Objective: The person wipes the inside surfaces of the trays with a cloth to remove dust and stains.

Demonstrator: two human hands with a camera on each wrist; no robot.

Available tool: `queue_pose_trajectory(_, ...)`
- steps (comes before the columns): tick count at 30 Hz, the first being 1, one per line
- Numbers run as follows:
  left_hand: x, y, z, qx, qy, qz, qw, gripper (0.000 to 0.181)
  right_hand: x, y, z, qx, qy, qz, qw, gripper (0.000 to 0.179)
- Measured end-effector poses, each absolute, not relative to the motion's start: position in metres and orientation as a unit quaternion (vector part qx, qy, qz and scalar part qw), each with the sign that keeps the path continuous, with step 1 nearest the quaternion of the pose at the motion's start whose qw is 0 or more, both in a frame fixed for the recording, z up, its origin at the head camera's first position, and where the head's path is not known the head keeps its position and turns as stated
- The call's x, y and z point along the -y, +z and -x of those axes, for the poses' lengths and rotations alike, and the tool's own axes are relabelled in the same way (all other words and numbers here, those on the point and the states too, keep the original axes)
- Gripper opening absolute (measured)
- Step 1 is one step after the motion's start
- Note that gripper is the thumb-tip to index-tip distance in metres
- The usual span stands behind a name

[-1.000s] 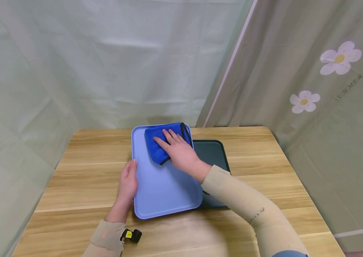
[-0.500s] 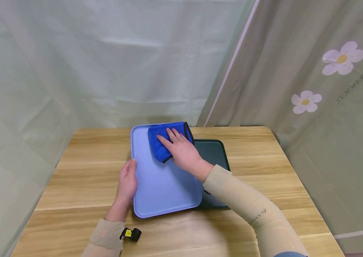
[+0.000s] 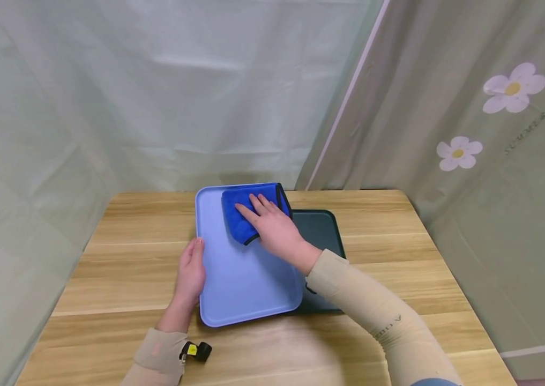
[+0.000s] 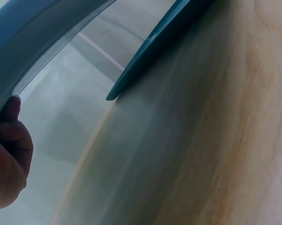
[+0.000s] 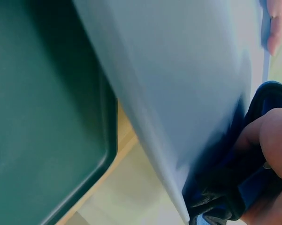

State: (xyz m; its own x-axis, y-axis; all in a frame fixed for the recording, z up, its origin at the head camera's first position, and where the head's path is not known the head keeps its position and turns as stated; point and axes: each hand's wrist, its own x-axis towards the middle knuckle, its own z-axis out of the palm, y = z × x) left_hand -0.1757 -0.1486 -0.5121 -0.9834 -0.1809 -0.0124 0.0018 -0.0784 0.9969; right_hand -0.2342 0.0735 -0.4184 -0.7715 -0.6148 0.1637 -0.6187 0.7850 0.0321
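Observation:
A light blue rectangular tray (image 3: pixel 248 284) is held above the table, tilted, its right side overlapping a dark green tray (image 3: pixel 318 230). My left hand (image 3: pixel 191 271) grips its left edge, thumb over the rim and fingers beneath; in the left wrist view the curled fingers (image 4: pixel 11 140) show at the rim. Spread, nearly straight fingers of my right hand (image 3: pixel 277 230) press a folded blue cloth (image 3: pixel 236 222) with black edging onto the tray's upper right corner. Up close in the right wrist view, the cloth (image 5: pixel 225 197) bunches beside the tray's edge.
The green tray lies on the wooden table (image 3: pixel 132 273). A curtain (image 3: pixel 214 107) hangs just behind the table's far edge, and a flowered one (image 3: pixel 494 214) runs along the right. A small black device (image 3: pixel 197 351) is strapped at the left wrist.
The right hand and cloth have slid slightly right along the tray's top, then stayed nearly still. The light blue tray has shifted very slightly left with the left hand.

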Motion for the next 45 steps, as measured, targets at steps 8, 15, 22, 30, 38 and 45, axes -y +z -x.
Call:
queue_pose_trajectory(8, 0.150, -0.515, 0.177, 0.664, -0.741, -0.071, 0.062, 0.061, -0.065, -0.420, 0.233, 0.937, 0.036, -0.334, 0.090, 0.075)
queue_pose_trajectory(15, 0.149, -0.515, 0.176, 0.656, -0.749, -0.078, 0.059, 0.061, -0.059, -0.418, 0.230, 0.939, 0.037, -0.331, 0.085, 0.076)
queue_pose_trajectory(22, 0.148, -0.516, 0.175, 0.652, -0.752, -0.075, 0.059, 0.061, -0.056, -0.418, 0.229, 0.937, 0.037, -0.335, 0.091, 0.073)
queue_pose_trajectory(30, 0.147, -0.514, 0.174, 0.660, -0.745, -0.080, 0.052, 0.063, -0.053, -0.419, 0.228, 0.936, 0.049, -0.337, 0.087, 0.070)
queue_pose_trajectory(38, 0.148, -0.512, 0.173, 0.666, -0.742, -0.068, 0.037, 0.067, -0.047, -0.422, 0.226, 0.933, 0.044, -0.344, 0.098, 0.068)
queue_pose_trajectory(45, 0.147, -0.515, 0.172, 0.666, -0.743, -0.054, 0.045, 0.062, -0.038, -0.423, 0.222, 0.929, 0.040, -0.355, 0.100, 0.071)
